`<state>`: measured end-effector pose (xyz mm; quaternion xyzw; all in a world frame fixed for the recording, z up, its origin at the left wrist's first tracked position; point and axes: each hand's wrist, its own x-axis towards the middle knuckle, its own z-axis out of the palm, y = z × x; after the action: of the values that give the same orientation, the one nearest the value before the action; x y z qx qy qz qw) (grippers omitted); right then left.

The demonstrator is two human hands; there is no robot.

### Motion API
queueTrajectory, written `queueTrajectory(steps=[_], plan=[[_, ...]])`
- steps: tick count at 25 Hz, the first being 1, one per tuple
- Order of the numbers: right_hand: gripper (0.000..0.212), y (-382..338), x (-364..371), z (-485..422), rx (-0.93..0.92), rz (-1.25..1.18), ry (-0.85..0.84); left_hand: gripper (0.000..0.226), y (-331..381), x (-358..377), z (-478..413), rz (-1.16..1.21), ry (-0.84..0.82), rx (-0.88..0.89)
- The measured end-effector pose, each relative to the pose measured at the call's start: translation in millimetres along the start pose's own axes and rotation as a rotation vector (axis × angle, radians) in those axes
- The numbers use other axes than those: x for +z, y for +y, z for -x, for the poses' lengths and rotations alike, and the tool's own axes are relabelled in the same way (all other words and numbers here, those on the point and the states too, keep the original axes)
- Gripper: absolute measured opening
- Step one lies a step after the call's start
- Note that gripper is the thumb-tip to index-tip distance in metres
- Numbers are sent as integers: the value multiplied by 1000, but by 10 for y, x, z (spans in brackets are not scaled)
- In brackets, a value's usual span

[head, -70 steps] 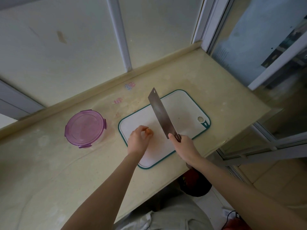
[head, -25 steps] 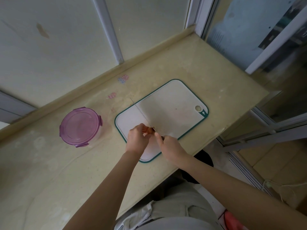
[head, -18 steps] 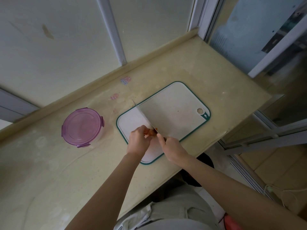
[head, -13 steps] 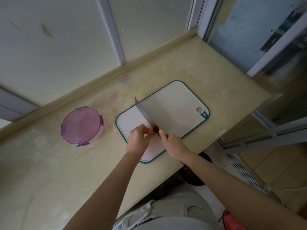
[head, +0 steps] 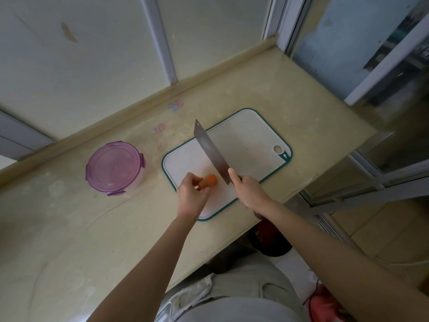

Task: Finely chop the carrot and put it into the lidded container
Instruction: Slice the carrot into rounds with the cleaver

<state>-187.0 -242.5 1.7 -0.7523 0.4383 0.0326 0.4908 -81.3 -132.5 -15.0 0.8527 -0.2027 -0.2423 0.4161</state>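
Carrot stub held on the board, cleaver just beside it

The carrot (head: 210,180), a short orange piece, lies on the near left part of the white cutting board (head: 250,140), which has a green rim and a hanging hole in its far right corner. The left hand (head: 191,196) holds the piece from the near side. Its fingers (head: 189,178) are curled round the end nearest the person, so only the rounded far end shows. No cut pieces can be made out on the board.

The right hand (head: 249,190) grips the handle of a cleaver (head: 211,151); its fingers are wrapped round the handle, with the forefinger up against the heel of the blade. The broad steel blade points away and to the left across the board, tilted so that its flat face shows. Its heel is just to the right of the carrot, with a thin gap between them. Whether the edge touches the board cannot be told.

The lidded container (head: 115,168), round and clear with a purple clip-on lid in place, stands on the beige desk (head: 92,228) to the left of the board and apart from it. Two small pink and blue stickers (head: 175,105) sit on the desk beyond the board, near the raised back edge under the window panes.
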Motion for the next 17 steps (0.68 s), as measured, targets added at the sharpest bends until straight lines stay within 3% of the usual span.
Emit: queueTrajectory(steps=[7,17], plan=[[61,-55,-2,96,10,5,4,34,-252,-185,24,-43,-93,-38],[59,-116,55,244,28,74,-64,25,-223,-40,-91,-136,-73,-72]])
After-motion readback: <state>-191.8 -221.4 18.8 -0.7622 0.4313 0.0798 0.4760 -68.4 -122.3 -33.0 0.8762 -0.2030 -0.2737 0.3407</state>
